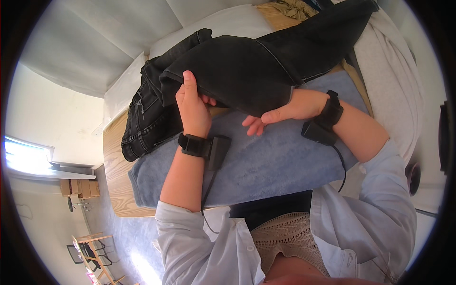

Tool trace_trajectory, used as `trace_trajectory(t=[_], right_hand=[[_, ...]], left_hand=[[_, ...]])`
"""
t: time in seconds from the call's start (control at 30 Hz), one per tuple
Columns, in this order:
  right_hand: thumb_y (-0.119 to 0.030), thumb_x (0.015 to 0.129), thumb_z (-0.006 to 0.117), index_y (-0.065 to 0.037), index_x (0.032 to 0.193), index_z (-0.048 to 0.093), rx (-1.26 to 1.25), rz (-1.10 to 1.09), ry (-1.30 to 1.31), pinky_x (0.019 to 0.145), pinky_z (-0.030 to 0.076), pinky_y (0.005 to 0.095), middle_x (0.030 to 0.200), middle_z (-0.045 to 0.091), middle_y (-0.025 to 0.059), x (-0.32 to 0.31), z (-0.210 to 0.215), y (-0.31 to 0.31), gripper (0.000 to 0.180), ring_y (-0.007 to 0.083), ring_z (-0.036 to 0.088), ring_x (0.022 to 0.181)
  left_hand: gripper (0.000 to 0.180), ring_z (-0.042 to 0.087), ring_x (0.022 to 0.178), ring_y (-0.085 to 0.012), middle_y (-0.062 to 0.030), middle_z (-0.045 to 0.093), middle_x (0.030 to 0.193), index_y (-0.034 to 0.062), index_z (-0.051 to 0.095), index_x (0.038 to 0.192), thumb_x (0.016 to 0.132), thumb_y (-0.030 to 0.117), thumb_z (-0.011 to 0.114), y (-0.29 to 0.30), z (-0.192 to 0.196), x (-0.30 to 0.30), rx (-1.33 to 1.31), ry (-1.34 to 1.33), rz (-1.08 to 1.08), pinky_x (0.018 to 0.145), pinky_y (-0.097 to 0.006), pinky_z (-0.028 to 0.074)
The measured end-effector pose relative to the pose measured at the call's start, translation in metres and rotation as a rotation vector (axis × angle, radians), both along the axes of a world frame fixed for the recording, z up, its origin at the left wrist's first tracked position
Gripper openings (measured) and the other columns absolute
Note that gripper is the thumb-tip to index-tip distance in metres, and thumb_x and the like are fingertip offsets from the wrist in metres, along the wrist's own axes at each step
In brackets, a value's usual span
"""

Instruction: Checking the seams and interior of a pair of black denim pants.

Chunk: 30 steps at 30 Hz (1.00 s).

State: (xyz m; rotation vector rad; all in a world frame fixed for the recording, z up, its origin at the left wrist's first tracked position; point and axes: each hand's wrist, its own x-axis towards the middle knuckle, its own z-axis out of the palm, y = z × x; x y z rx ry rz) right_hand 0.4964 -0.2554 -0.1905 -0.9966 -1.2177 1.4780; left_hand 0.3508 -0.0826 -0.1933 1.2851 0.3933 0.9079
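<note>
A pair of black jeans (pixel 232 66) with pale stitching is spread across the far side of the table, one leg stretching to the upper right. My left hand (pixel 194 109) grips the near edge of the raised denim, thumb on top and fingers underneath. Farther right, my right hand (pixel 299 105) holds the same cloth near a seam, its fingertips showing below the edge. The denim between my hands is lifted off the folded blue fleece cloth (pixel 266 161). Bunched denim lies to the left of my left hand. Each wrist wears a black strapped device with a cable.
Wooden tabletop (pixel 118 185) shows along the left edge. Light grey fabric (pixel 387 80) lies at the right, and a tan garment (pixel 297 8) sits at the back. Cardboard boxes (pixel 80 188) and a wooden-framed rack (pixel 97 254) stand on the floor to the left.
</note>
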Motion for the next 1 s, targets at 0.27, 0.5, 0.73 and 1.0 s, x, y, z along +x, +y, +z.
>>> trace_trajectory(t=[0.27, 0.5, 0.73, 1.0], right_hand=[[-0.021, 0.09, 0.059, 0.004, 0.117, 0.056, 0.019, -0.001, 0.025, 0.087, 0.048, 0.0345, 0.108, 0.064, 0.0162, -0.0017, 0.0006, -0.0002, 0.037, 0.0235, 0.063, 0.095], [-0.027, 0.094, 0.052, 0.002, 0.116, 0.058, 0.041, 0.017, -0.011, 0.085, 0.048, 0.0316, 0.106, 0.065, 0.0148, -0.0004, -0.0002, -0.0005, 0.037, 0.021, 0.063, 0.094], [-0.029, 0.095, 0.049, 0.002, 0.113, 0.06, 0.014, 0.03, -0.027, 0.086, 0.048, 0.0316, 0.104, 0.066, 0.0146, 0.0004, -0.0015, 0.002, 0.037, 0.0211, 0.064, 0.093], [-0.035, 0.097, 0.045, 0.001, 0.113, 0.06, -0.027, -0.002, 0.041, 0.085, 0.048, 0.0302, 0.103, 0.066, 0.0137, 0.0001, -0.0021, 0.0008, 0.042, 0.0207, 0.064, 0.093]], left_hand=[[0.053, 0.043, 0.044, -0.0122, -0.0014, 0.044, 0.051, 0.0038, 0.053, 0.062, 0.097, 0.042, 0.04, -0.0007, 0.0012, -0.0036, 0.034, 0.064, -0.105, 0.043, -0.026, 0.035], [0.047, 0.044, 0.043, -0.0138, -0.0026, 0.046, 0.051, 0.0021, 0.054, 0.063, 0.095, 0.035, 0.043, -0.0073, 0.0048, -0.0036, 0.03, 0.124, -0.118, 0.042, -0.027, 0.035], [0.048, 0.042, 0.044, -0.0126, -0.0029, 0.046, 0.053, 0.0026, 0.054, 0.067, 0.096, 0.038, 0.04, -0.0061, 0.0035, -0.0009, 0.042, 0.129, -0.061, 0.043, -0.026, 0.034], [0.059, 0.043, 0.043, -0.0135, -0.0025, 0.042, 0.048, 0.0032, 0.052, 0.06, 0.097, 0.046, 0.034, -0.0051, 0.0008, -0.0018, 0.041, 0.125, -0.101, 0.044, -0.026, 0.034]])
